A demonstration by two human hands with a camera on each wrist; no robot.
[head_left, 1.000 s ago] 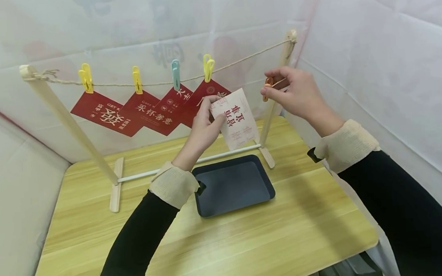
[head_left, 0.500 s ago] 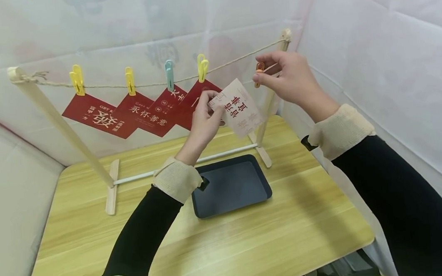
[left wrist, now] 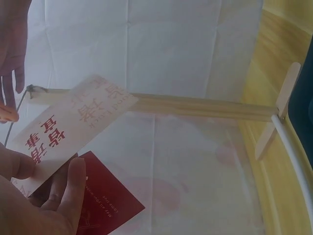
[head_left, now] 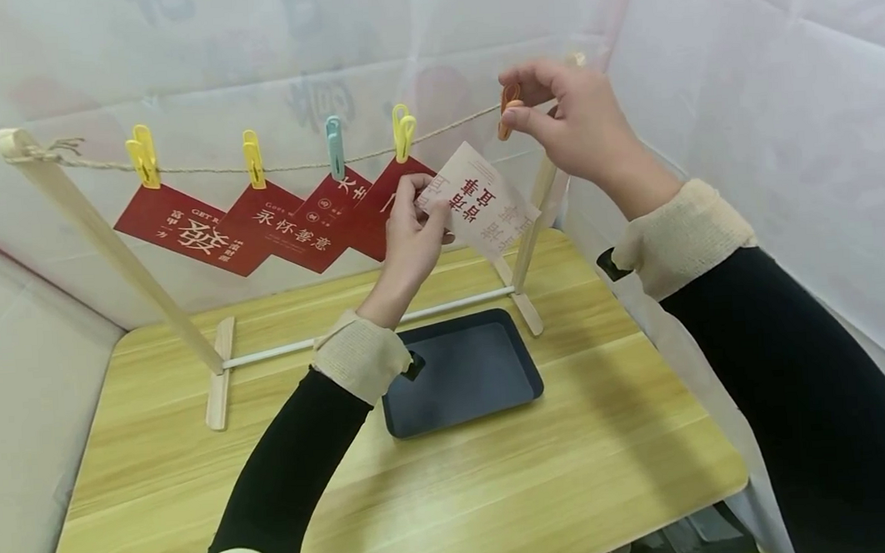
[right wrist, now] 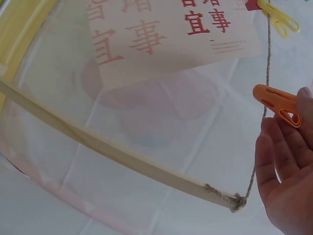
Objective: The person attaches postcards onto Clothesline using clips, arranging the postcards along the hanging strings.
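My left hand [head_left: 414,240] pinches a pale pink card [head_left: 480,203] with red characters by its left corner, thumb in front. The card hangs tilted in the air just below the twine [head_left: 450,128]. Up at the right part of the twine, my right hand [head_left: 584,119] holds an orange clothespin [right wrist: 279,100] between thumb and fingers. In the right wrist view the clothespin lies over or right beside the twine; whether it grips it I cannot tell. Several red cards [head_left: 192,231] hang from the twine on yellow clothespins [head_left: 254,159] and a teal clothespin [head_left: 335,147].
Wooden posts [head_left: 111,252] on flat feet hold up the twine, with a white rod [head_left: 266,354] joining them low down. A dark grey tray [head_left: 463,384] sits on the wood-patterned table [head_left: 536,480]. White sheets [head_left: 765,118] surround the table at the back and sides.
My right hand has risen and shifted slightly left, bringing the orange clothespin up to the twine. The pale card has been raised and turned so that one corner points upward.
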